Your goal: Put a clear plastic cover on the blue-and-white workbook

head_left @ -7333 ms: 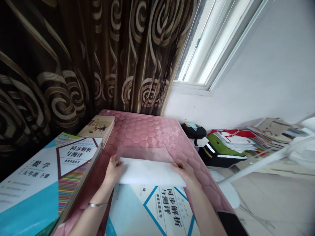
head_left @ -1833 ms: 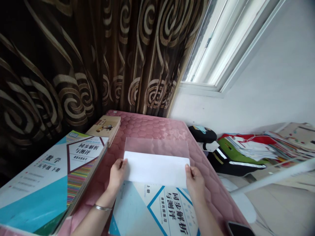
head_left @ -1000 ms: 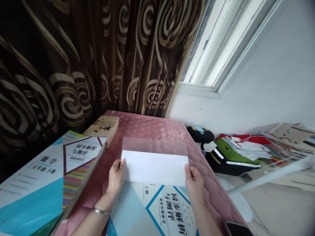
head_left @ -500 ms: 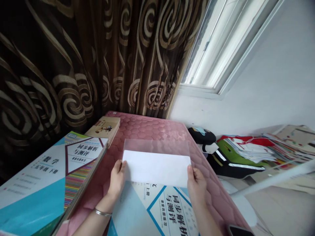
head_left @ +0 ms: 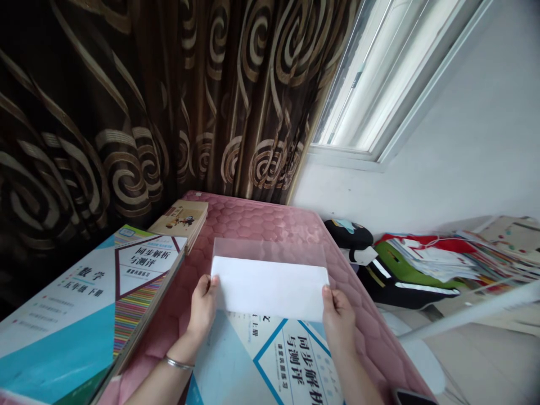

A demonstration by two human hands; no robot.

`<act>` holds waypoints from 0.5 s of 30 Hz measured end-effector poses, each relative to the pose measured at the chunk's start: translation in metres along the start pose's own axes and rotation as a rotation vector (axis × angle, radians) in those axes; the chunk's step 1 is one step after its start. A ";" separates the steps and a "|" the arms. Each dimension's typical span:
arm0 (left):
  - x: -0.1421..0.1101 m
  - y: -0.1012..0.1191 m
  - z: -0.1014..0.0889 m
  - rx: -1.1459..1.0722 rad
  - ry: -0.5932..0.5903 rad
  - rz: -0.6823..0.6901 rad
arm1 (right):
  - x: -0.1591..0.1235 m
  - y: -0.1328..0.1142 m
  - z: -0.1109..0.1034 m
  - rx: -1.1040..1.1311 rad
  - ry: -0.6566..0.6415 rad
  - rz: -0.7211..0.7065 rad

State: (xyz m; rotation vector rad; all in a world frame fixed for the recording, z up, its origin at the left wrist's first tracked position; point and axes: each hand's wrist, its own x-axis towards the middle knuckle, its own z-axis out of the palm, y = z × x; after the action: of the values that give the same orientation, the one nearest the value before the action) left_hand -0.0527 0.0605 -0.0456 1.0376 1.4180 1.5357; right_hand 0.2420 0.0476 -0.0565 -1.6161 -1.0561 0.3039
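A clear plastic sheet with a white panel (head_left: 270, 287) is held up level between my two hands. My left hand (head_left: 205, 301) pinches its left edge, thumb on top. At the right edge my right hand (head_left: 338, 315) grips it the same way. The sheet's see-through part (head_left: 270, 248) extends beyond the white panel toward the far side. Just below and nearer to me is a blue and white workbook (head_left: 270, 360), its upper part covered by the panel. Whether the sheet is attached to the workbook, I cannot tell.
A pink quilted mattress (head_left: 261, 219) lies underneath. Left are a stack of workbooks (head_left: 84, 320) and smaller tan books (head_left: 185, 219). A phone-like dark object (head_left: 411, 397) sits at the lower right edge. Bags and papers (head_left: 422, 264) are beyond the mattress; a patterned curtain (head_left: 236, 101) hangs behind.
Almost nothing differs: the view has shifted very slightly, and both hands keep their hold on the plastic sheet.
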 end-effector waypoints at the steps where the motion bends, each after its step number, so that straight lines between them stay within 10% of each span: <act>1: 0.000 0.000 0.000 -0.003 0.002 0.005 | 0.000 0.000 0.000 -0.004 0.005 -0.001; 15: -0.001 0.002 -0.002 -0.012 -0.014 -0.009 | 0.002 0.002 0.000 0.063 0.022 0.015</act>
State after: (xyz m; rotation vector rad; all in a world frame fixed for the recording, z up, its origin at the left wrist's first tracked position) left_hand -0.0543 0.0590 -0.0438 1.0312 1.4004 1.5256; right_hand 0.2440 0.0495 -0.0574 -1.5683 -1.0091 0.3259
